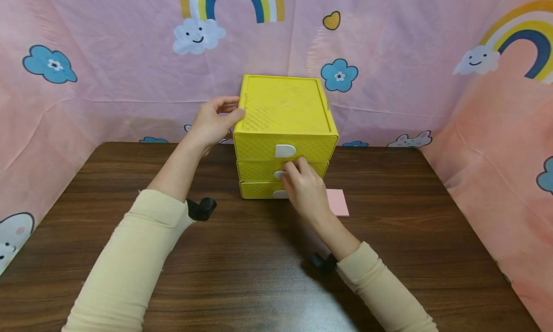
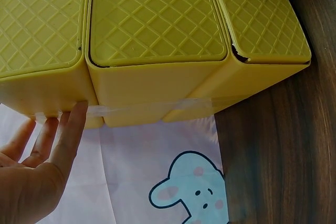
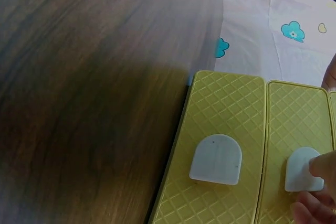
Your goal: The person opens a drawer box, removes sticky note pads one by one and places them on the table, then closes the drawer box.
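Near the far edge of the surface [image 1: 233,274]: yellow drawer unit [image 1: 287,101]
Left hand [image 1: 212,123]: fingers extended, touching the unit's left side
Right hand [image 1: 307,190]: pinching the middle white handle [image 3: 299,170]

Three-drawer cabinet [image 1: 285,106] near the middle of the far edge of the table [image 1: 242,274], cloth backdrop [image 1: 389,106] behind. Sticky-note pad [image 1: 339,203] beside the cabinet's front right corner. Left hand [image 1: 210,122] at the cabinet's left side; right hand [image 1: 306,190] before the middle drawer [image 1: 257,171], at the handle [image 3: 298,170].
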Demonstrator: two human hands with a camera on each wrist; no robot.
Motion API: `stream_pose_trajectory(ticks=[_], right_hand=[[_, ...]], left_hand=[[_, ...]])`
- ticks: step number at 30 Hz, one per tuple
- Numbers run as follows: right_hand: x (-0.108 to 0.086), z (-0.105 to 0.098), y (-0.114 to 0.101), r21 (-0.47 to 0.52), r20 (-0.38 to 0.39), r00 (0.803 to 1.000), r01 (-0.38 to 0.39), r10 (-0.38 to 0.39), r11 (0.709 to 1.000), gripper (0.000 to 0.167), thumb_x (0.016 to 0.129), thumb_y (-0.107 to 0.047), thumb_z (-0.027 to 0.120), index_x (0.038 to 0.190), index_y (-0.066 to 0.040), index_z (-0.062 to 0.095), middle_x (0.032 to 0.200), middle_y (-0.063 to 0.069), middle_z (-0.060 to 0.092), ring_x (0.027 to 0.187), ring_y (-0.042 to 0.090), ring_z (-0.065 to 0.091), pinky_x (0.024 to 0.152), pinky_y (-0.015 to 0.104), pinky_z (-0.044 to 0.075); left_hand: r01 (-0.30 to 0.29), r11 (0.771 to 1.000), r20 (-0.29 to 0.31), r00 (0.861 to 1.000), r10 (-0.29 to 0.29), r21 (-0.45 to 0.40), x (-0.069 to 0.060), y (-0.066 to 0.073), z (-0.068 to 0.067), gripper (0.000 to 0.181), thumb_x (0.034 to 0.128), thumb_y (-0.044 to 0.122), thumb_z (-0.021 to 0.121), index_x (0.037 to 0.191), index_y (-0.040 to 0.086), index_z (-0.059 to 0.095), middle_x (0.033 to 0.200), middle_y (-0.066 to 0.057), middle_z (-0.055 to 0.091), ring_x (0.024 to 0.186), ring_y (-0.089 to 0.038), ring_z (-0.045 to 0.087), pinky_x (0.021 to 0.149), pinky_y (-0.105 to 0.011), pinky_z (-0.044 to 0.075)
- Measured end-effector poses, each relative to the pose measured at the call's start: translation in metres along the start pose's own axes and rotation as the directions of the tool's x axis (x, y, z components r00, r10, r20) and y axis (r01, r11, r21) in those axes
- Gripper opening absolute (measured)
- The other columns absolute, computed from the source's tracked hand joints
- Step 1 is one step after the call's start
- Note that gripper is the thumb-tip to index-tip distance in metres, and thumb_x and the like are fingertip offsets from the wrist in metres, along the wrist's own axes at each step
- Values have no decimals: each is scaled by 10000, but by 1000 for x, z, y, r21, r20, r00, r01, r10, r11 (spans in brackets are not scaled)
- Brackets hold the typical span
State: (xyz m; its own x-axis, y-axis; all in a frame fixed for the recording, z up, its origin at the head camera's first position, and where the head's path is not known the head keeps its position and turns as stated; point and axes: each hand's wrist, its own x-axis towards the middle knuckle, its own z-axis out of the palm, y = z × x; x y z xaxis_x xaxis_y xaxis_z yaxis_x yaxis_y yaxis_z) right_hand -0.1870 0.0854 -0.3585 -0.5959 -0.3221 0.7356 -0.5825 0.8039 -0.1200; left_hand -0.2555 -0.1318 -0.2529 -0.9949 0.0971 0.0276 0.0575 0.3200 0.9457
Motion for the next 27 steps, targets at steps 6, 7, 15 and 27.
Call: stream_pose_trajectory(ticks=[6,7,15,27], right_hand=[[1,0,0,-30,14,1000,-6,6,1000,59,865,-123,621,874,-83,579,787,62,490,614,189,505,522,316,479],[1,0,0,-31,12,1000,-4,4,1000,55,864,-119,620,871,-83,579,785,62,490,608,187,502,515,314,476],[0,0,1,-24,-11,1000,12,-12,1000,64,850,-112,639,869,-92,581,768,56,481,592,177,495,499,307,472],[-6,-7,-3,10,12,999,31,-31,999,37,869,-127,621,887,-95,617,775,49,492,574,158,494,470,288,465]], left_hand=[[6,1000,1,1000,-6,4,0,-1,-1,492,910,285,558,1372,163,439,1348,-71,439,1133,-219,497,717,-286,550],[8,1000,2,1000,-8,4,0,-1,-1,494,910,288,558,1373,166,438,1349,-70,438,1131,-222,500,724,-294,550],[15,1000,6,1000,-15,0,0,0,0,497,911,295,559,1377,178,433,1353,-64,436,1124,-219,508,757,-333,544],[15,1000,16,1000,-16,26,-2,0,-2,507,914,315,550,1386,187,416,1360,-63,423,1161,-216,486,767,-312,535]])
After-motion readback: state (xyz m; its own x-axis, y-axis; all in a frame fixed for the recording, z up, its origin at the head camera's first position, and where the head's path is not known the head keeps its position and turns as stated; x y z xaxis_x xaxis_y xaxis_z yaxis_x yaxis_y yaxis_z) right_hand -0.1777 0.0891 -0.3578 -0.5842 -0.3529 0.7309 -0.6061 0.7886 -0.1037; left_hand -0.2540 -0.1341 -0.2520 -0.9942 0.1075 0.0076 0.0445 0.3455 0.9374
